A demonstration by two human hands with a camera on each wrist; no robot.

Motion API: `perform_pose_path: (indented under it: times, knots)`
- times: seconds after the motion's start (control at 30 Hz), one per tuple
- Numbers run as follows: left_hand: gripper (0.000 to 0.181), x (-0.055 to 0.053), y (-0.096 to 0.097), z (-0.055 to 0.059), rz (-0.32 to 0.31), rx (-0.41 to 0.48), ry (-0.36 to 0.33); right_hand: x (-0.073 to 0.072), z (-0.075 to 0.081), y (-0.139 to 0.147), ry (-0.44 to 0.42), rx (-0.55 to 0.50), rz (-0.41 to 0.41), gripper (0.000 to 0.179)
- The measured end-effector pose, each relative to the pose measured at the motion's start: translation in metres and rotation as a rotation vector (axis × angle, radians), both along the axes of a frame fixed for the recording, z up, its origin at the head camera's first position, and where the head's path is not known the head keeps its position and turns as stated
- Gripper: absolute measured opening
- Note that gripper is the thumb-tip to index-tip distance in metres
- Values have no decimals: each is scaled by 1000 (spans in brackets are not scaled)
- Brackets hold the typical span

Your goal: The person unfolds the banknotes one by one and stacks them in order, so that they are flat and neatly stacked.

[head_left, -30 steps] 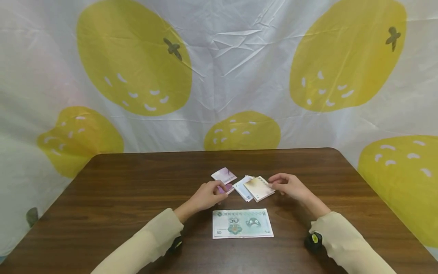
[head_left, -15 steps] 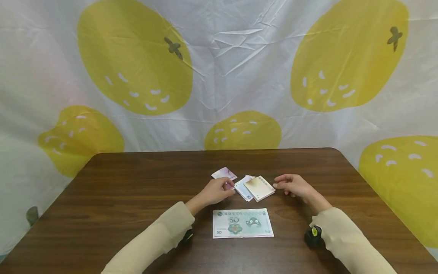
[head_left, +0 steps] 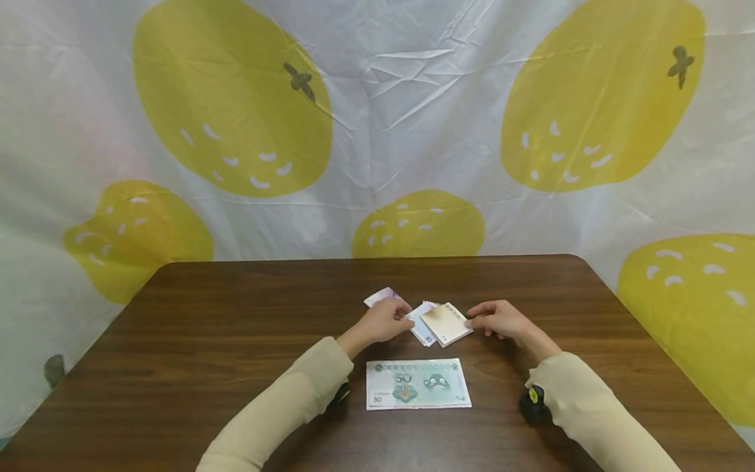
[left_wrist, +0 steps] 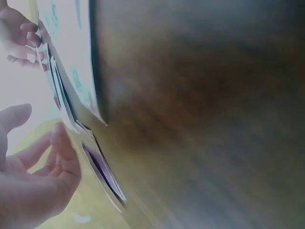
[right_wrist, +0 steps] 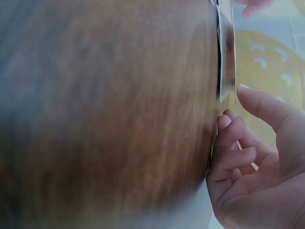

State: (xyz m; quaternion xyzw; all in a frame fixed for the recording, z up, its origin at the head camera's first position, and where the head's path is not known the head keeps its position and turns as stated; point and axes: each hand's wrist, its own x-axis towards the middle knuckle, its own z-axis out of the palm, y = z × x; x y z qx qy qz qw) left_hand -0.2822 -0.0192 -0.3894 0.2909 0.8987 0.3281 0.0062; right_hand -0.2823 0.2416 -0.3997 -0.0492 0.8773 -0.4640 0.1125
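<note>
Several folded banknotes lie near the middle of the table. My left hand (head_left: 385, 321) covers part of a purple folded banknote (head_left: 380, 296), its fingertips at the left edge of a blue folded banknote (head_left: 420, 333). In the left wrist view, the thumb (left_wrist: 16, 117) stands apart from the fingers, with no banknote between them. Overlapping the blue one is a yellowish folded banknote (head_left: 446, 325). At its right edge is my right hand (head_left: 506, 321), thumb and index finger apart. The right wrist view has that thumb (right_wrist: 259, 102) close to the banknote's corner (right_wrist: 228, 71); contact is unclear.
A green 50 banknote (head_left: 419, 387) lies flat and unfolded in front of the folded ones, between both forearms. Behind the brown wooden table (head_left: 248, 295) hangs a pale cloth (head_left: 413, 131) with yellow fruit prints.
My left hand has shifted right, from the purple banknote to the blue one's edge. The right hand drew slightly away from the yellowish banknote, then came back to its edge.
</note>
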Motion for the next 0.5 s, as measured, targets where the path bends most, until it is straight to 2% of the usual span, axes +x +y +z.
perform_pose_path:
  times: [0.2,0.27,0.3,0.33,0.43,0.5]
  knots:
    - [36,-3,9,8,-21,-106,-59,1,2,-4,23,32,5,33]
    - [39,-7,12,7,-19,-130,-83,1,3,-5,26,45,9,33]
    - [41,-10,13,4,-20,-139,-91,2,4,-6,25,50,6,33]
    - [43,-19,13,-7,-44,-126,-68,2,4,-7,21,53,1,33]
    - [47,-25,16,-13,-53,-153,-76,3,4,-8,23,67,10,34]
    - [47,-23,18,-11,-44,-170,-105,3,4,-9,26,75,8,33]
